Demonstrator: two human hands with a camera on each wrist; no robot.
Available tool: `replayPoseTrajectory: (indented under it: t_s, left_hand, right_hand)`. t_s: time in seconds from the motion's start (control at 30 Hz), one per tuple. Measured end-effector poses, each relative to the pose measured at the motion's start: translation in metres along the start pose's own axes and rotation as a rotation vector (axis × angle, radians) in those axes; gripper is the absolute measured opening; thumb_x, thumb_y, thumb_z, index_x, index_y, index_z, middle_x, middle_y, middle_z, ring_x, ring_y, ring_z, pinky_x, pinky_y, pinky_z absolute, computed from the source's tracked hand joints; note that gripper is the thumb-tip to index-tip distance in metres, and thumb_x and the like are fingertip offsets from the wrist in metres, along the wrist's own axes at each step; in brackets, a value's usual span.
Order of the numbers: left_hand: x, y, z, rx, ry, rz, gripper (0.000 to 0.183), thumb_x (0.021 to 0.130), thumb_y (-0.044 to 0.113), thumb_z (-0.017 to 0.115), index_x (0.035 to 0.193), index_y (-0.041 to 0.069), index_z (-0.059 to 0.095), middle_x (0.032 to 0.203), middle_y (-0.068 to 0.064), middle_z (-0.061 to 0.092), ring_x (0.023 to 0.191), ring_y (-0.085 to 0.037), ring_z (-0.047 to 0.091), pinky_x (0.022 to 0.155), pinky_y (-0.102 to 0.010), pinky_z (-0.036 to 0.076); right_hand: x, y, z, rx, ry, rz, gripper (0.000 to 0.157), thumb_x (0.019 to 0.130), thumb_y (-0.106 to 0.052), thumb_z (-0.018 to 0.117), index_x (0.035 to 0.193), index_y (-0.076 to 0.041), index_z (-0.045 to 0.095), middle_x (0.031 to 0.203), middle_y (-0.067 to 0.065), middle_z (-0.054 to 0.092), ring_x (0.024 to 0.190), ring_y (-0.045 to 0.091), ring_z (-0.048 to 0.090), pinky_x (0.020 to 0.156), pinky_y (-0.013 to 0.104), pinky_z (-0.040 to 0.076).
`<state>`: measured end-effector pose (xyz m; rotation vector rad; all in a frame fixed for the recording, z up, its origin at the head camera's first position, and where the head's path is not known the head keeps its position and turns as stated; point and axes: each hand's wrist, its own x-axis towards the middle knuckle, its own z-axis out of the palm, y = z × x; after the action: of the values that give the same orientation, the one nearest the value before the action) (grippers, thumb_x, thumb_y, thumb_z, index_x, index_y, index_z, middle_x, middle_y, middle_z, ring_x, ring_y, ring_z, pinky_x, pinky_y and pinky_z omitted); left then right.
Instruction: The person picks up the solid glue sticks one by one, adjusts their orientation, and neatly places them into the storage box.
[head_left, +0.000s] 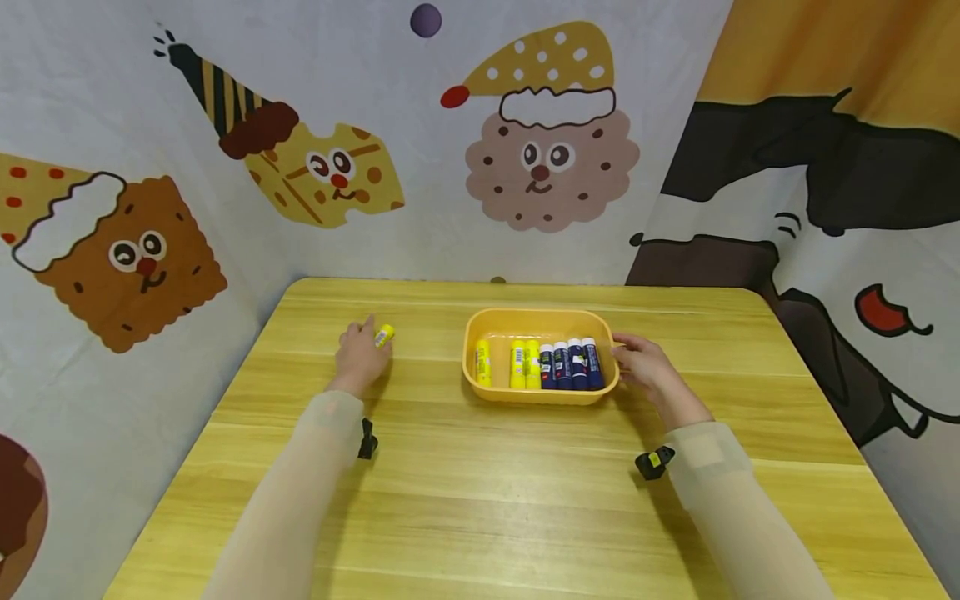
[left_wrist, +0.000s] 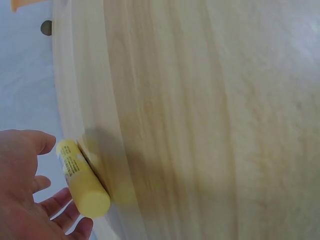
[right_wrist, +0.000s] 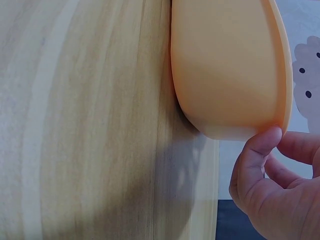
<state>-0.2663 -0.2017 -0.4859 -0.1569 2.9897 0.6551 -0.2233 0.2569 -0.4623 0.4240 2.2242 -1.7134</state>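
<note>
On the left of the table lies a yellow glue stick (head_left: 384, 335), with my left hand (head_left: 360, 358) beside it. In the left wrist view, the fingers (left_wrist: 61, 201) of that hand spread loosely about the glue stick (left_wrist: 84, 181), the thumb side apart from it. My right hand (head_left: 647, 367) pinches the right end of an orange-yellow plastic tray (head_left: 536, 398) at its rim, as the right wrist view shows. Inside the tray lie one yellow glue stick (head_left: 483, 364) at the left, two yellow glue sticks (head_left: 525, 365) side by side, and several dark blue glue sticks (head_left: 577, 368) with white caps.
The tray stands on a wooden table (head_left: 465, 492) toward its back edge. A cloth (head_left: 442, 242) printed with cartoon figures hangs behind the table. Small black devices sit on both wrists.
</note>
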Motion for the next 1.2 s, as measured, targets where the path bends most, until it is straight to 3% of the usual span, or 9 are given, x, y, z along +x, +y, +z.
replayPoseTrajectory:
  t_s: [0.27, 0.57, 0.83, 1.2]
  left_hand:
    - [-0.0008, -0.0073, 0.0032, -0.048, -0.024, -0.006, 0.064, 0.096, 0.032, 0.048, 0.15, 0.007, 0.023, 0.137, -0.027, 0.033, 0.119, -0.043, 0.037, 0.089, -0.056, 0.043]
    - [0.0008, -0.0109, 0.009, -0.022, -0.003, 0.018, 0.055, 0.098, 0.024, 0.047, 0.148, 0.011, 0.031, 0.131, -0.027, 0.039, 0.111, -0.043, 0.042, 0.08, -0.054, 0.046]
    - [0.0002, -0.0097, 0.009, -0.022, -0.039, 0.0, 0.052, 0.098, 0.019, 0.047, 0.148, 0.015, 0.032, 0.133, -0.023, 0.038, 0.116, -0.041, 0.04, 0.082, -0.052, 0.046]
    - [-0.0023, -0.0056, 0.0082, -0.034, -0.018, 0.01, 0.051, 0.098, 0.017, 0.047, 0.147, 0.011, 0.034, 0.131, -0.025, 0.04, 0.117, -0.043, 0.041, 0.087, -0.053, 0.046]
  right_hand:
    - [-0.0005, -0.0015, 0.0007, 0.001, 0.002, 0.008, 0.048, 0.101, -0.018, 0.041, 0.148, -0.011, 0.032, 0.122, 0.014, 0.043, 0.094, 0.019, 0.049, 0.069, 0.022, 0.049]
    - [-0.0006, -0.0017, 0.0003, -0.002, -0.002, 0.0, 0.048, 0.101, -0.017, 0.041, 0.148, -0.01, 0.032, 0.129, 0.018, 0.042, 0.094, 0.019, 0.05, 0.068, 0.022, 0.049]
    - [-0.0003, -0.0015, 0.001, -0.007, 0.0, 0.004, 0.048, 0.101, -0.018, 0.04, 0.148, -0.01, 0.032, 0.13, 0.018, 0.042, 0.095, 0.019, 0.05, 0.069, 0.021, 0.049]
    - [-0.0008, -0.0018, 0.0012, -0.006, 0.015, 0.01, 0.048, 0.101, -0.018, 0.042, 0.147, -0.01, 0.033, 0.117, 0.009, 0.043, 0.097, 0.019, 0.048, 0.069, 0.021, 0.049]
